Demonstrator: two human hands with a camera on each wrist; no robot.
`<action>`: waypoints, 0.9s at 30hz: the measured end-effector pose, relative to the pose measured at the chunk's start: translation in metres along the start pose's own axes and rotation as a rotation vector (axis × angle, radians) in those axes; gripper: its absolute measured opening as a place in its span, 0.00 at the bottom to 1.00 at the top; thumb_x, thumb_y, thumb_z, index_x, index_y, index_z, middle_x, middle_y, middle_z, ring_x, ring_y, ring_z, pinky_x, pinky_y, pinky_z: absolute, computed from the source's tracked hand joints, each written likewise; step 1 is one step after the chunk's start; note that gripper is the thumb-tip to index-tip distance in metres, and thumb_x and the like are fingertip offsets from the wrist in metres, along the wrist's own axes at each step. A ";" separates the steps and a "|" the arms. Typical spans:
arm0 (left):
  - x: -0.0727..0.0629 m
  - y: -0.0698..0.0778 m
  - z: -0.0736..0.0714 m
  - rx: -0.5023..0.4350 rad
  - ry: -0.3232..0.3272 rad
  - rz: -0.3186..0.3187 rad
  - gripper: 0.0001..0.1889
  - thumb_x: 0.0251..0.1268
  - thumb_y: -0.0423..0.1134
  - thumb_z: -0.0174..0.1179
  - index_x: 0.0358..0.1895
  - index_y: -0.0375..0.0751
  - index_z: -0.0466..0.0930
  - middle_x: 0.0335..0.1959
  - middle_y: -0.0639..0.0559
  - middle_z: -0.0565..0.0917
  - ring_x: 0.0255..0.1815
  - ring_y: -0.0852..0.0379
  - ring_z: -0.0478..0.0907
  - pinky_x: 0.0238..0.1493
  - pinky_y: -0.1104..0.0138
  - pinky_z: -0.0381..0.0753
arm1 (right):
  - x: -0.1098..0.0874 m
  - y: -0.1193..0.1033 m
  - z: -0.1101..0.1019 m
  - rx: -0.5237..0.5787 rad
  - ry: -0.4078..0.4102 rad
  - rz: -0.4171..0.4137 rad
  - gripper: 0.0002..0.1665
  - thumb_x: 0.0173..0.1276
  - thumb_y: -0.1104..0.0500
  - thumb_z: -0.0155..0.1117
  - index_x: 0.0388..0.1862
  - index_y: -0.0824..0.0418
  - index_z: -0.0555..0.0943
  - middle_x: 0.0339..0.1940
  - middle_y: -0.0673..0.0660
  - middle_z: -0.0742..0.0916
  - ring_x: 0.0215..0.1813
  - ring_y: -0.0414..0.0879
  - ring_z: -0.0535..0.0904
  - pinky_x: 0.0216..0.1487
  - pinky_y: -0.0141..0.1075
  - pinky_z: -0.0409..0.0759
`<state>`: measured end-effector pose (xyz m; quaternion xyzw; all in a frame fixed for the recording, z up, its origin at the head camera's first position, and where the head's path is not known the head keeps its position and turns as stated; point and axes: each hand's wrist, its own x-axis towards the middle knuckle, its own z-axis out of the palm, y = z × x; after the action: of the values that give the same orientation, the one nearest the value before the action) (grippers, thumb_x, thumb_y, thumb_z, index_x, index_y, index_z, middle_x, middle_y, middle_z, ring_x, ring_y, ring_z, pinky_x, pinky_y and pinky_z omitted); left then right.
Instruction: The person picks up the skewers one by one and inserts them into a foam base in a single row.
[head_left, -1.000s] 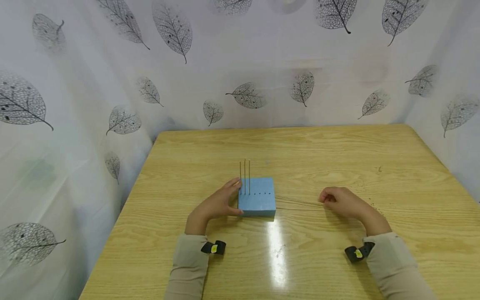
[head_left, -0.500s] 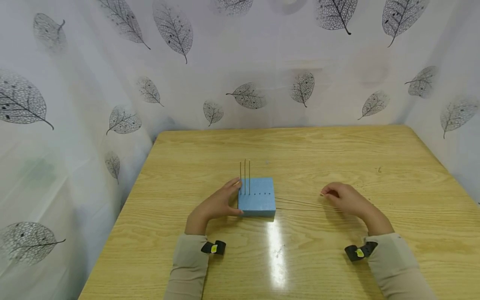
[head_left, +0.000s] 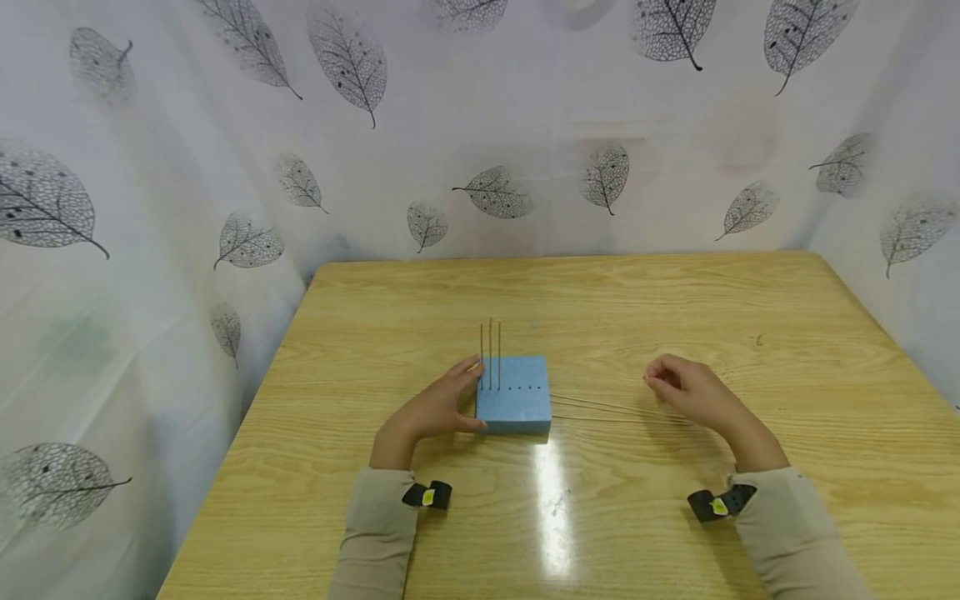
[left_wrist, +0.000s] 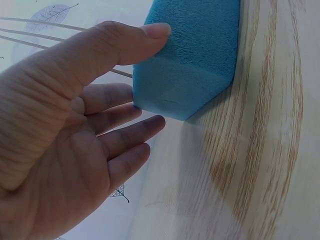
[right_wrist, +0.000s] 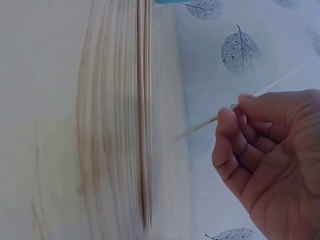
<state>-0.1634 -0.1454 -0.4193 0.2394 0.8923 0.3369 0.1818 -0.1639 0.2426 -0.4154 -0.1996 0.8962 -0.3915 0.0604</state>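
Note:
A blue foam block (head_left: 517,411) lies on the table, with three thin wooden sticks (head_left: 491,350) standing upright at its left end. A row of small holes runs on to the right across its top. My left hand (head_left: 438,402) grips the block's left side, thumb at the near corner and fingers at the far one. In the left wrist view its thumb presses on the foam block (left_wrist: 195,50). My right hand (head_left: 690,392) is raised to the right of the block. Between thumb and forefinger it pinches a thin wooden stick (right_wrist: 200,126), seen slanted in the right wrist view.
Several loose sticks (head_left: 600,406) lie on the wooden table (head_left: 420,317) from the block's right side to beneath my right hand. A leaf-printed curtain (head_left: 525,108) hangs behind the table. Small dark specks lie at the right.
My right hand has lifted up and slightly away from the loose sticks, one stick now pinched in its fingers. My left hand and the block have stayed still.

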 end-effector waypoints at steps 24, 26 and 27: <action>0.001 -0.001 -0.001 -0.011 -0.001 0.004 0.48 0.53 0.39 0.70 0.74 0.35 0.50 0.77 0.46 0.45 0.75 0.45 0.46 0.70 0.52 0.56 | 0.029 -0.037 0.022 0.024 0.202 -0.255 0.04 0.64 0.71 0.61 0.35 0.64 0.76 0.28 0.54 0.84 0.29 0.45 0.83 0.31 0.30 0.79; 0.001 -0.002 0.000 -0.010 -0.001 0.005 0.48 0.54 0.39 0.70 0.74 0.35 0.50 0.77 0.46 0.45 0.75 0.45 0.46 0.70 0.52 0.56 | 0.032 -0.044 0.024 0.035 0.202 -0.282 0.04 0.64 0.73 0.60 0.35 0.66 0.76 0.30 0.57 0.83 0.29 0.47 0.83 0.32 0.32 0.81; 0.001 -0.002 0.000 -0.011 -0.001 0.006 0.48 0.53 0.39 0.70 0.74 0.35 0.50 0.77 0.45 0.45 0.75 0.45 0.46 0.70 0.52 0.56 | 0.033 -0.050 0.025 0.034 0.200 -0.293 0.05 0.63 0.74 0.60 0.35 0.67 0.76 0.30 0.59 0.83 0.29 0.48 0.83 0.32 0.33 0.81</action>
<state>-0.1646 -0.1465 -0.4203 0.2411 0.8896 0.3425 0.1824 -0.1722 0.1817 -0.3950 -0.2873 0.8522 -0.4292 -0.0834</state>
